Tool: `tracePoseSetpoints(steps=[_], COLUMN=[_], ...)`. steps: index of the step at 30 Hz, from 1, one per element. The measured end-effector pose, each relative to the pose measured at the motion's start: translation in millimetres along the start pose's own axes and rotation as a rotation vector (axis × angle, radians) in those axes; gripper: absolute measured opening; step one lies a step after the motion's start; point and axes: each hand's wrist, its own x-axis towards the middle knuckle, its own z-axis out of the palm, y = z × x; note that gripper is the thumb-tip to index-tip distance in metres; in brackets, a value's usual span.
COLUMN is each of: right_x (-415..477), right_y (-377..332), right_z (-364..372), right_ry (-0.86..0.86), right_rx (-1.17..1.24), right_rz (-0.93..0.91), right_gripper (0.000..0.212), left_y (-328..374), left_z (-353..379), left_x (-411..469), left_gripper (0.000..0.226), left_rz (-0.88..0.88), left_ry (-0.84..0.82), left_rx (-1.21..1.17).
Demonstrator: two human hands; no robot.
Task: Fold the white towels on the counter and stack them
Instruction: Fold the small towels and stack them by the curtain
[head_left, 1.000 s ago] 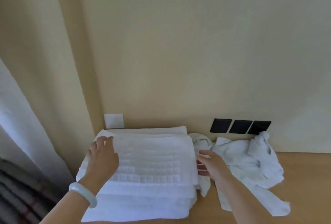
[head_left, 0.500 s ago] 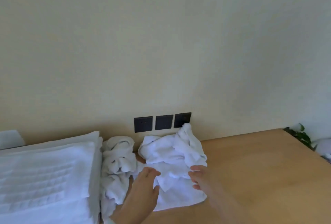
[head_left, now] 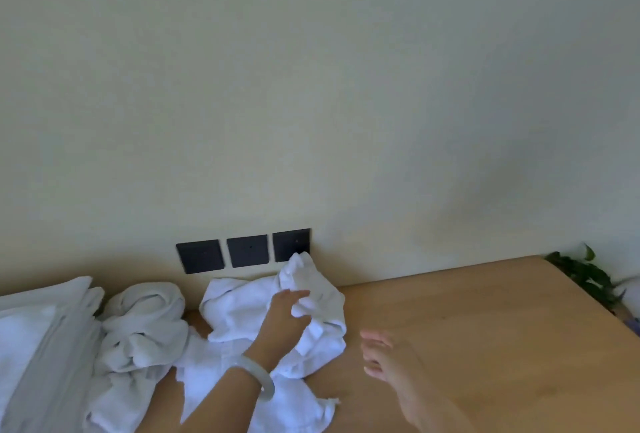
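Head view: left hand [head_left: 284,323] grips crumpled towel [head_left: 235,315]; right hand [head_left: 384,354] hovers spread-open over counter [head_left: 502,328] beside its edge.

Pale translucent bangle [head_left: 268,380], left wrist

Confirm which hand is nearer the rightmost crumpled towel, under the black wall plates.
Left. The left hand is on the crumpled towel; the right hand is over the counter just right of it, with a gap between.

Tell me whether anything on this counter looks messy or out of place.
Two towels lie unfolded: a twisted towel beside the folded stack, and a crumpled towel below the black switches, gripped by the left hand.
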Motion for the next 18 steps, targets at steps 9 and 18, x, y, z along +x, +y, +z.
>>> tracePoseSetpoints(steps=[9, 18], right_x=[54.4, 98.2], right_y=[-19.6, -9.9], right_z=[-51.2, -132.4], right_ry=[-0.083, -0.329], right_rx=[0.219, -0.175], right_rz=[0.102, 0.089], right_gripper=[0.016, 0.018], left_y=[48.4, 69.3], left_z=[53.4, 164.0], left_x=[21.2, -54.4], left_gripper=[0.028, 0.031], left_rz=[-0.037, -0.053], left_ry=[-0.058, -0.214], left_rx=[-0.168, -0.121])
